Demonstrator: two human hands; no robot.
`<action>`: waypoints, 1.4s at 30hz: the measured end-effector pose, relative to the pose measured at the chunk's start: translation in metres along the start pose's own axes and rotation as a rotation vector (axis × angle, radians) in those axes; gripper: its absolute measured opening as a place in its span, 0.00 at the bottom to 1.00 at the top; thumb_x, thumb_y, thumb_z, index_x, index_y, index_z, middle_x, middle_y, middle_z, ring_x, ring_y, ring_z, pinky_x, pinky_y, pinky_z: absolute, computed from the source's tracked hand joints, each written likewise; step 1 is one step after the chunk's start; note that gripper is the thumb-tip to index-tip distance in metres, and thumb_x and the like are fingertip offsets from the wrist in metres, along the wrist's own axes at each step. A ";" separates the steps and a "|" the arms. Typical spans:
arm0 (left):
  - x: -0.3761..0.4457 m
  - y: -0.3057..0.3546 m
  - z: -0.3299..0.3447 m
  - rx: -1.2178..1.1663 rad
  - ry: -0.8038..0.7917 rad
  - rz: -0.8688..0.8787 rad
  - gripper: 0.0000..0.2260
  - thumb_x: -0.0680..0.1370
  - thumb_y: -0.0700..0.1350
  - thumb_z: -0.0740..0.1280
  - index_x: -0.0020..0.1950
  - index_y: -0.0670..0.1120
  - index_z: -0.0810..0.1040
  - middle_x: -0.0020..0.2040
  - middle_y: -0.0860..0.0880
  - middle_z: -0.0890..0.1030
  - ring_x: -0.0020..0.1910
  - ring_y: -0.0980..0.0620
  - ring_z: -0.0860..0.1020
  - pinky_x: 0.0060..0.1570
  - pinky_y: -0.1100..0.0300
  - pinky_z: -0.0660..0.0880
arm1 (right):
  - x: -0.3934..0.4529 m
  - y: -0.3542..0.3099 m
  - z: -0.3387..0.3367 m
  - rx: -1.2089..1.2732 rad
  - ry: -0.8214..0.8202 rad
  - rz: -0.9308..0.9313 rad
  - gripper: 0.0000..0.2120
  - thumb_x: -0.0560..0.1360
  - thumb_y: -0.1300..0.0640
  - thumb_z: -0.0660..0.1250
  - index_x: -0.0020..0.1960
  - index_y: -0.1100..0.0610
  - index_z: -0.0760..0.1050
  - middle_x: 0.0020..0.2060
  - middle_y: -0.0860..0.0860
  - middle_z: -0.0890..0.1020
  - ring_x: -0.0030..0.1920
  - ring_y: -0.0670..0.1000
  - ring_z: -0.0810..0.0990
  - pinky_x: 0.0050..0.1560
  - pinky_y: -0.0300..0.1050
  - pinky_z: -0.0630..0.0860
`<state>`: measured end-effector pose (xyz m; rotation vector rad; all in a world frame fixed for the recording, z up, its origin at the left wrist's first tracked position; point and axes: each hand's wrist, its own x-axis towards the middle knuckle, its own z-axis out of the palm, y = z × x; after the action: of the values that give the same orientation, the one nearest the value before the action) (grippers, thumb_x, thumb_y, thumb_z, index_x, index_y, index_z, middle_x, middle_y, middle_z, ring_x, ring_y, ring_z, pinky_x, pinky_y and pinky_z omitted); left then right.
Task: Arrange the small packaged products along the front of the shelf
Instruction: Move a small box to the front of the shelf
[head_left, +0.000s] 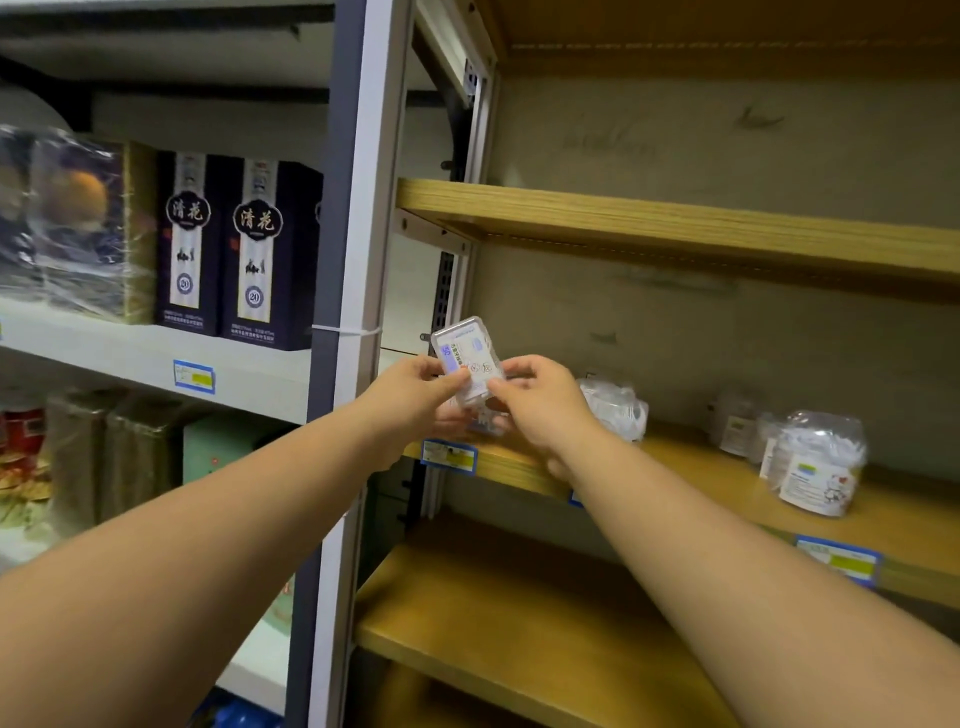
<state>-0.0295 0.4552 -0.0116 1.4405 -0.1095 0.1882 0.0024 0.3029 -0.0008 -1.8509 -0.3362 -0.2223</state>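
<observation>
Holding a small clear packet (466, 360) up in front of the wooden shelf (727, 483), both hands meet at the middle of the head view. The left hand (415, 397) pinches the packet's lower left edge between thumb and curled fingers, while the right hand (540, 402) pinches its lower right edge the same way. The packet stands nearly upright, tilted a little to the left, its printed label facing the camera, and it sits above the left end of the shelf's near edge, clear of the board.

On that shelf, just right of the right hand, lies a clear bag of white items (615, 408). Farther right, well apart from the hands, stands a clear tub with a white label (818, 467), with two smaller clear packs (735, 423) behind it toward the far wall. Blue price tags (449, 456) hang along the near edge of the shelf.

Left of the grey upright post (358, 208), a neighbouring white shelf (156, 358) carries two dark blue boxes (223, 249) standing side by side, each marked with the number 20, and a film-wrapped box (78, 223) just left of them.
</observation>
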 end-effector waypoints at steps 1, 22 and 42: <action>0.002 -0.001 -0.001 0.027 0.035 0.018 0.16 0.80 0.43 0.68 0.66 0.41 0.72 0.58 0.42 0.82 0.50 0.44 0.85 0.52 0.45 0.82 | 0.001 0.002 -0.001 -0.025 0.025 -0.018 0.12 0.78 0.59 0.69 0.60 0.55 0.76 0.54 0.52 0.83 0.51 0.52 0.84 0.51 0.49 0.83; 0.019 -0.033 -0.017 0.783 0.271 0.296 0.14 0.79 0.48 0.69 0.63 0.48 0.78 0.56 0.52 0.82 0.50 0.54 0.79 0.45 0.59 0.81 | 0.005 0.028 -0.004 -0.545 0.056 -0.232 0.16 0.80 0.54 0.64 0.68 0.52 0.76 0.65 0.51 0.79 0.64 0.52 0.76 0.62 0.49 0.73; 0.015 -0.042 -0.006 0.847 0.288 0.325 0.16 0.79 0.48 0.69 0.66 0.47 0.76 0.58 0.50 0.83 0.52 0.54 0.80 0.53 0.53 0.80 | 0.001 0.034 -0.006 -0.593 0.025 -0.230 0.25 0.80 0.50 0.63 0.76 0.49 0.65 0.65 0.51 0.74 0.63 0.54 0.75 0.62 0.53 0.75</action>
<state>-0.0074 0.4569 -0.0501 2.2112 -0.0221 0.7752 0.0150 0.2880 -0.0296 -2.3885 -0.5051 -0.5490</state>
